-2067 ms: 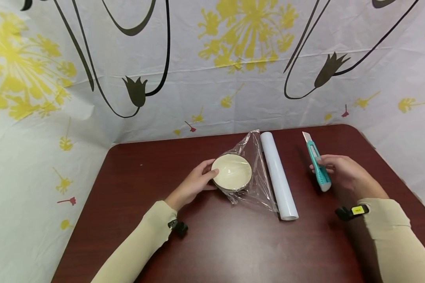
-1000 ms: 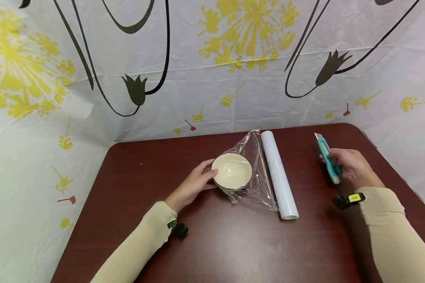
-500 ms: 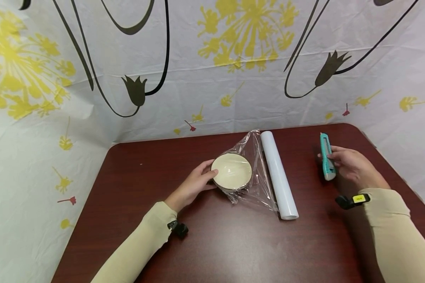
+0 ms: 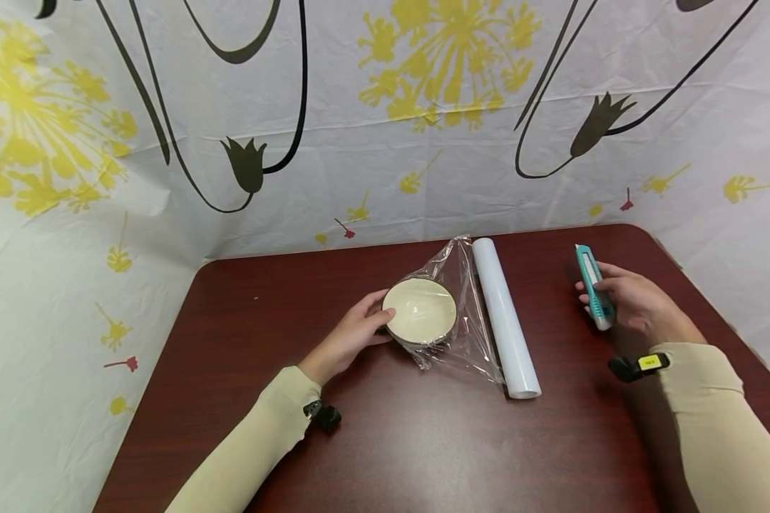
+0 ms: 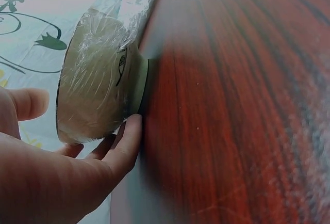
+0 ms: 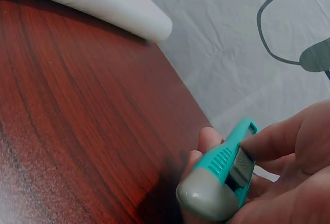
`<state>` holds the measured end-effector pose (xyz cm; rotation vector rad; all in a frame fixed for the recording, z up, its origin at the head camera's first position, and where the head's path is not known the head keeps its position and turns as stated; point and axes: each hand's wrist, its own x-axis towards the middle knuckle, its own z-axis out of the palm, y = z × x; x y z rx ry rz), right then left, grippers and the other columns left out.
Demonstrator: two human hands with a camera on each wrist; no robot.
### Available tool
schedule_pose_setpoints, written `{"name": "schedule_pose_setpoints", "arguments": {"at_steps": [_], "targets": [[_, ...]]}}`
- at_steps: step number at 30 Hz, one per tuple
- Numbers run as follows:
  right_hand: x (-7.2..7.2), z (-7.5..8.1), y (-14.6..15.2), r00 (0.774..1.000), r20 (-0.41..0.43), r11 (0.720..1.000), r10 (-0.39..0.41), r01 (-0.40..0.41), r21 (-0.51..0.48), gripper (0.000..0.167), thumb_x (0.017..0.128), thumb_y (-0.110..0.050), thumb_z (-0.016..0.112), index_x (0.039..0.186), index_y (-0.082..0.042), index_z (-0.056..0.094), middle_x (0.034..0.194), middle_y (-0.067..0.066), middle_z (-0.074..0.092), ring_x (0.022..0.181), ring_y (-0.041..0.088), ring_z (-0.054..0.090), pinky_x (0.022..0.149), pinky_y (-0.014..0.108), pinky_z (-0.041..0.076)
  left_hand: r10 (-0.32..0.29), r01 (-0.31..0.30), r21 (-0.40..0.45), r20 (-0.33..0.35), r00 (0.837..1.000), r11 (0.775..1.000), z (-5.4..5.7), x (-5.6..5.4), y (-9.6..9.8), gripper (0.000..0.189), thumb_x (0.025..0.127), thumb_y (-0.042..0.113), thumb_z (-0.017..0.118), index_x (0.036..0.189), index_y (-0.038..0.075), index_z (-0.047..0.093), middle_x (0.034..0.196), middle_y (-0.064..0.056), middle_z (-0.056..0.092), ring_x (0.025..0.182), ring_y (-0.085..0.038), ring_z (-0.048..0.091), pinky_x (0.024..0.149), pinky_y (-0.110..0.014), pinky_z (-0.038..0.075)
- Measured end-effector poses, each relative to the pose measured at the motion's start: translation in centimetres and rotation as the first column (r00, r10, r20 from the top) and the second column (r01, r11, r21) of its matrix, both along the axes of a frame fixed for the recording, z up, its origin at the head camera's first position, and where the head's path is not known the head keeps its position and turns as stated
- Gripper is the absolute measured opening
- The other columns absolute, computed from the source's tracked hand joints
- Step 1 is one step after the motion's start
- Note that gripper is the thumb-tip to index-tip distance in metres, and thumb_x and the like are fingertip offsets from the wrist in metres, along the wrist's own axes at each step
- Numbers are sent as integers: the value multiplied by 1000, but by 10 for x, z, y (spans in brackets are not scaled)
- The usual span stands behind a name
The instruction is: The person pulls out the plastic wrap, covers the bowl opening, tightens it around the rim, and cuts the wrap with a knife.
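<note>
A cream bowl stands on the table with clear plastic wrap over its top and side. My left hand holds it by the left, thumb at the rim and fingers against the lower wall near the foot. On the right, my right hand grips a teal box cutter above the table. The thumb lies on its grey slider, and the grey butt end faces the wrist camera. Only a small tip of blade shows at the cutter's far end.
Just right of the bowl lies a white roll of plastic wrap, with loose film spread between the two. The dark red wooden table ends at the back against a patterned cloth.
The long blade seen at first has drawn back into the box cutter. My right hand has moved slightly right and tilted the cutter back and forth. Left hand and bowl stay put.
</note>
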<state>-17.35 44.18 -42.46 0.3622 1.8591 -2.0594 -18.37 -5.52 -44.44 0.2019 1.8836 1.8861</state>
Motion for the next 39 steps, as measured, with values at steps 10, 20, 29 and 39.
{"name": "schedule_pose_setpoints", "arguments": {"at_steps": [10, 20, 29, 39], "targets": [[1, 0, 3, 1000, -25, 1000, 0, 1, 29, 74, 110, 9, 25, 173, -4, -11, 105, -12, 74, 88, 12, 68, 75, 31, 59, -5, 5, 6, -3, 1000, 1000, -1, 0, 0, 62, 115, 14, 56, 170, -1, 32, 166, -27, 45, 144, -43, 55, 113, -56, 53], [5, 1, 3, 998, -37, 940, 40, -25, 341, 69, 112, 1, 33, 173, 0, 1, 141, 18, 45, 108, 20, 50, 81, 27, 56, -3, 3, 6, 1, 1000, 1000, 0, 0, 0, 62, 115, 14, 56, 170, -1, 31, 166, -28, 44, 145, -44, 54, 114, -57, 52], [7, 3, 1, 990, -51, 776, 133, -72, 627, 68, 109, 0, 41, 170, 10, 13, 168, 44, 18, 139, 51, 29, 90, 27, 44, -7, 7, 4, 1, 1000, 1000, 0, 0, -1, 62, 115, 14, 56, 170, -1, 31, 167, -27, 43, 146, -44, 54, 114, -57, 52], [6, 0, -7, 982, -150, 556, 115, 61, 829, 56, 105, -10, 61, 152, 17, 45, 142, 46, 49, 117, 53, 50, 73, 37, 51, -4, 4, 3, 1, 1000, 1000, 0, 1, -1, 63, 115, 13, 56, 171, -1, 30, 166, -28, 44, 145, -44, 55, 114, -57, 52]]}}
